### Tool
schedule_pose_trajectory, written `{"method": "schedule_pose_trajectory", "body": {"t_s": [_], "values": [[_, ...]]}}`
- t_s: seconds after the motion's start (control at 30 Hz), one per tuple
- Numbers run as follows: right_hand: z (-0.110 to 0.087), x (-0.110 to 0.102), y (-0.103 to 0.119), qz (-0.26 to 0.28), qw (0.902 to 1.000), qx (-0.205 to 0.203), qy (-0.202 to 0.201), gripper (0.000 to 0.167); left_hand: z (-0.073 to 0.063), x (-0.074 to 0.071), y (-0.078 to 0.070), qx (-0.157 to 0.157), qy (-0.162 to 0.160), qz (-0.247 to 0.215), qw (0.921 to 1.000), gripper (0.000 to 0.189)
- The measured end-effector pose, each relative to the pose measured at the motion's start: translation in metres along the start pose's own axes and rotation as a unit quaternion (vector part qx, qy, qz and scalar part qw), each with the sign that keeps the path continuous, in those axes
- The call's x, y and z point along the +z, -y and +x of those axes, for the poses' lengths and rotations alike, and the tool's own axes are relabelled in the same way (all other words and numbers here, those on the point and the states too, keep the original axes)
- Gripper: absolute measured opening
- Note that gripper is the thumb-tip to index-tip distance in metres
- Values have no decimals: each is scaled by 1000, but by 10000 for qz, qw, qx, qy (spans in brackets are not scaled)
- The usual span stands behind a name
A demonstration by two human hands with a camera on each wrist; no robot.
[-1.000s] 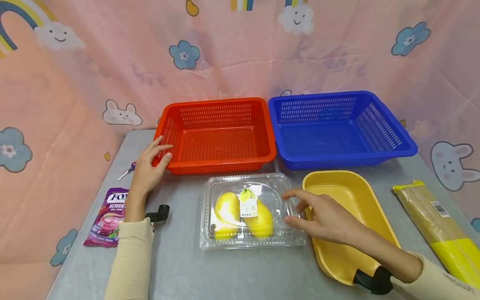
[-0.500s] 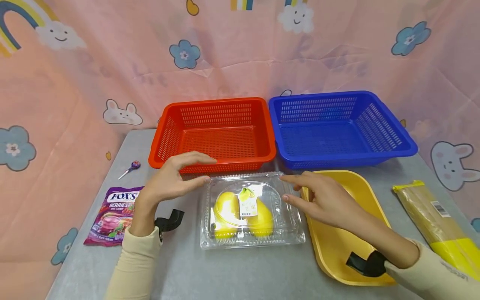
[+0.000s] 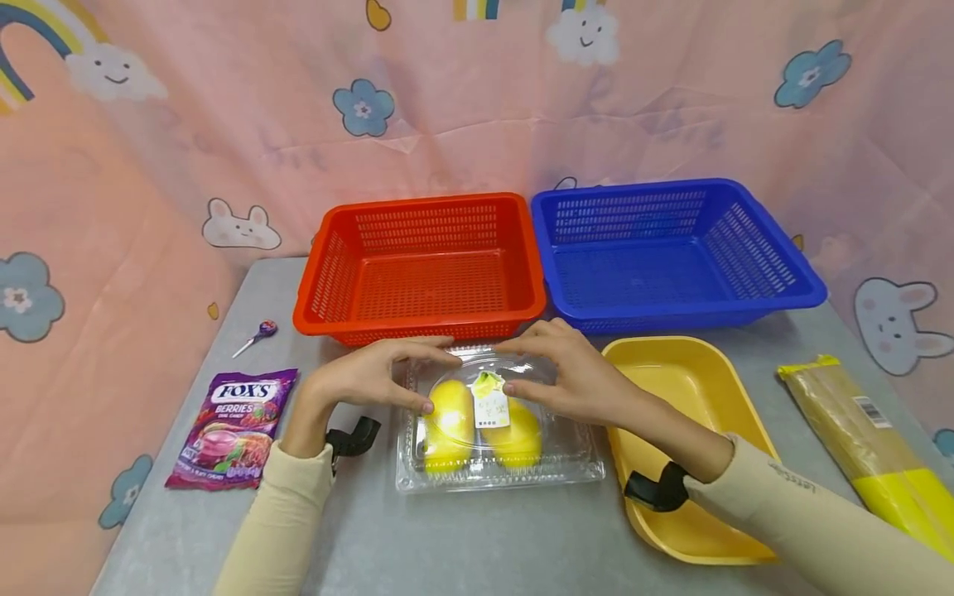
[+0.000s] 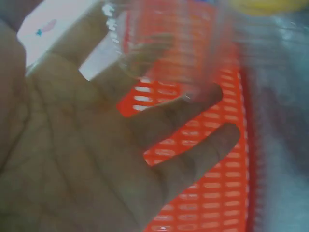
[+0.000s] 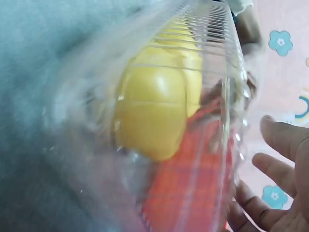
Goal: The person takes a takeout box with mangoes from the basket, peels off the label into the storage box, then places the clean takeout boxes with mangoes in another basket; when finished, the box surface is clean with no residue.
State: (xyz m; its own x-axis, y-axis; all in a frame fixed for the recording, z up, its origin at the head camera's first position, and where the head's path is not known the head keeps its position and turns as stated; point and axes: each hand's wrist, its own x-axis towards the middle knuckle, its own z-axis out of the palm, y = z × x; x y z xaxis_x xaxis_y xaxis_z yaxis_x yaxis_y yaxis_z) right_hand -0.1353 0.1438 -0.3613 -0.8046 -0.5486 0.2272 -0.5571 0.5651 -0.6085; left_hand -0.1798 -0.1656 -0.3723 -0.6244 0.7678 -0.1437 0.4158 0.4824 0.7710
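A transparent plastic clamshell box [image 3: 574, 451] lies on the grey table with yellow fruits [image 3: 450, 439] inside and a white label on its lid. My left hand [image 3: 373, 377] is at the box's left and far side, thumb stretched over the lid. In the left wrist view its fingers [image 4: 193, 159] are spread and extended. From the right, my right hand [image 3: 562, 368] reaches over the far right of the lid, fingers slightly bent. In the right wrist view, this hand [image 5: 280, 179] is beside the box's ridged edge, with the yellow fruit [image 5: 152, 101] showing through the wall.
Behind the box stand a red basket [image 3: 531, 319] and a blue basket [image 3: 671, 314]. A yellow tray [image 3: 678, 542] is at its right, and a long yellow-ended packet [image 3: 872, 447] lies farther right. On the left are a purple candy bag [image 3: 231, 430] and a lollipop [image 3: 267, 329].
My left hand has moved right from the red basket's left side to the box. My right hand has shifted left from the box's right edge to over its lid. The box stays in place.
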Motion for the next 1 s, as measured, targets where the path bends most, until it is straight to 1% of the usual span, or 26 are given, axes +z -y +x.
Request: {"method": "schedule_pose_trajectory", "body": {"t_s": [0.13, 0.3, 0.43, 0.57, 0.67, 0.77, 0.87, 1.0], "values": [[10, 9, 1, -238, 9997, 32, 94, 42, 3, 1, 9, 111, 37, -274, 9996, 62], [15, 19, -1, -380, 9991, 173, 30, 34, 6, 2, 15, 167, -27, -333, 9993, 58], [16, 25, -3, -368, 9989, 275, -60, 29, 7, 2, 17, 163, -69, -380, 9991, 57], [16, 28, -4, -234, 9989, 342, -224, 21, 7, 2, 20, 167, -86, -431, 9989, 58], [16, 29, -4, -114, 9986, 409, -314, 14, 8, 3, 21, 125, -119, -443, 9989, 59], [16, 30, -5, 6, 9983, 429, -384, 11, 8, 3, 22, 55, -136, -476, 9988, 59], [15, 31, -6, 186, 9983, 342, -425, 11, 8, 3, 23, 40, -124, -548, 9984, 59], [13, 28, -10, 554, 9976, 175, -366, 11, 9, 3, 25, 63, -107, -643, 9979, 59]]}}
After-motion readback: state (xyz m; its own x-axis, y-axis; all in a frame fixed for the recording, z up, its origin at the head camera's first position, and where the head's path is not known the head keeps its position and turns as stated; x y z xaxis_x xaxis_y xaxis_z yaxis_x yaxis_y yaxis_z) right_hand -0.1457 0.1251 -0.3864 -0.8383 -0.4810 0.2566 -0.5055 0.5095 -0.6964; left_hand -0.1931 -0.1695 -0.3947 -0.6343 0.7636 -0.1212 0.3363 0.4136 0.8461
